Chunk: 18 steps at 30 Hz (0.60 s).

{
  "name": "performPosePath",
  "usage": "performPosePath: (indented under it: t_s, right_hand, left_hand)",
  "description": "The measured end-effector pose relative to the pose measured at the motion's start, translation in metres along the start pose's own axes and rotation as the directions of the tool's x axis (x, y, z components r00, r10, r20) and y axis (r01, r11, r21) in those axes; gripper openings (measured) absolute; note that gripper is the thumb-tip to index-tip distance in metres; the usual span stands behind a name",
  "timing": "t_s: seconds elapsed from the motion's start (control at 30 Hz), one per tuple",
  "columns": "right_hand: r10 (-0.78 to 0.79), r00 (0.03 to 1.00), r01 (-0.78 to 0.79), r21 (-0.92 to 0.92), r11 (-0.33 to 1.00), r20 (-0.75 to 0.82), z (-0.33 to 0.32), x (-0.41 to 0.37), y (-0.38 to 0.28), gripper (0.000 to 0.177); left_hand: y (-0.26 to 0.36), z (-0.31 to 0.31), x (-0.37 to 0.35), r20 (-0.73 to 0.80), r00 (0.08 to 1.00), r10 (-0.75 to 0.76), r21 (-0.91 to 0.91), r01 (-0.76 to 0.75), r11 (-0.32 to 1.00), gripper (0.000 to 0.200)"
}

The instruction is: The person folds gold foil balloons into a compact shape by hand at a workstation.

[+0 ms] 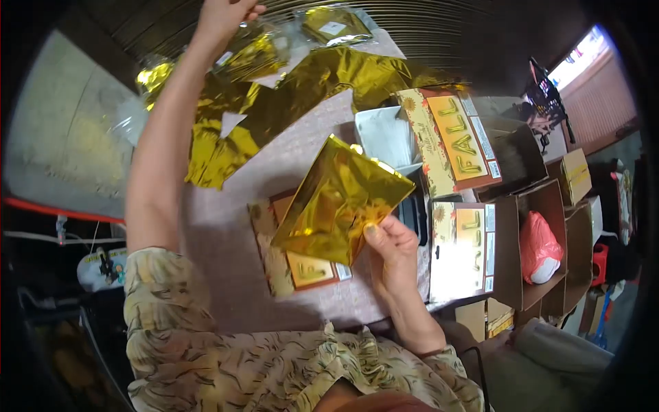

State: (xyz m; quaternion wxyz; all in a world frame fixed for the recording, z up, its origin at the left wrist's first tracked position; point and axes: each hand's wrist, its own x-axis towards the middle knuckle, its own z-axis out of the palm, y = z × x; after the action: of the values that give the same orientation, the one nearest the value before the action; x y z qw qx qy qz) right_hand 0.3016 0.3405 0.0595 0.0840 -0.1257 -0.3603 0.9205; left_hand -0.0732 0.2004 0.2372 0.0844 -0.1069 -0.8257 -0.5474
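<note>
My right hand (395, 250) pinches the lower right edge of a folded gold foil piece (336, 206), which hangs over the middle of the cloth-covered table. Under it lies a FALL card (264, 250), partly hidden by the foil. My left hand (232, 15) is stretched far forward at the top edge, fingers curled, beside gold packets in clear plastic (254, 58); what it holds, if anything, cannot be made out. A long gold foil sheet (343, 72) lies across the back of the table, with a small white triangular patch (232, 123) showing at its left part.
Two more FALL packages (456, 141) (463, 250) lie at the right edge, beside a white tray (386, 137). Another gold packet (333, 26) is at the back. Cardboard boxes (542, 295) stand further right, one with a red plastic bag (539, 244).
</note>
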Motion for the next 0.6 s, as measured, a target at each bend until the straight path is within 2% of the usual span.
performPosePath:
  t_s: [0.07, 0.1, 0.17, 0.2, 0.27, 0.33, 0.43, 0.5, 0.53, 0.6]
  right_hand:
    - [-0.035, 0.999, 0.035, -0.063, 0.997, -0.008, 0.001, 0.002, 0.000, 0.019]
    - [-0.034, 0.999, 0.034, -0.042, 0.999, -0.002, 0.003, 0.002, 0.001, 0.019]
    - [-0.061, 0.995, 0.062, -0.018, 0.998, 0.075, 0.000, 0.006, 0.003, 0.020]
    - [-0.051, 0.998, 0.053, -0.083, 0.995, 0.027, 0.011, 0.002, -0.001, 0.019]
    - [-0.056, 0.997, 0.062, -0.102, 0.993, 0.061, 0.001, 0.007, 0.008, 0.018]
    - [-0.052, 0.991, 0.066, -0.115, 0.991, 0.120, 0.003, -0.002, 0.008, 0.017]
    - [-0.061, 0.972, 0.101, -0.169, 0.980, 0.228, 0.023, -0.033, 0.004, 0.017]
    - [-0.042, 0.962, 0.105, -0.223, 0.969, 0.269, 0.034, -0.060, 0.006, 0.017]
    - [0.012, 0.955, 0.073, -0.271, 0.960, 0.296, 0.038, -0.071, 0.007, 0.016]
    - [0.061, 0.944, 0.050, -0.326, 0.944, 0.324, 0.045, -0.083, 0.007, 0.015]
  left_hand:
    - [-0.037, -0.068, -0.005, 0.245, 0.927, 0.283, -0.007, -0.290, 0.957, 0.026]
    - [-0.035, -0.093, -0.028, 0.284, 0.926, 0.247, -0.044, -0.245, 0.969, 0.029]
    - [-0.011, -0.127, -0.103, 0.245, 0.939, 0.240, -0.003, -0.247, 0.969, 0.029]
    - [-0.003, -0.142, -0.145, 0.245, 0.941, 0.235, 0.035, -0.251, 0.967, 0.029]
    - [-0.007, -0.171, -0.211, 0.277, 0.951, 0.136, 0.050, -0.156, 0.987, 0.026]
    - [0.000, -0.184, -0.286, 0.228, 0.974, -0.013, 0.034, 0.005, 0.999, 0.030]
    - [-0.035, -0.194, -0.355, 0.257, 0.965, -0.048, -0.010, 0.053, 0.999, 0.035]
    - [-0.050, -0.188, -0.388, 0.225, 0.971, -0.082, -0.330, 0.155, 0.931, 0.043]
    - [-0.050, -0.187, -0.399, 0.227, 0.970, -0.087, -0.338, 0.162, 0.927, 0.043]
    - [-0.048, -0.186, -0.413, 0.251, 0.967, -0.051, -0.523, 0.179, 0.833, 0.050]
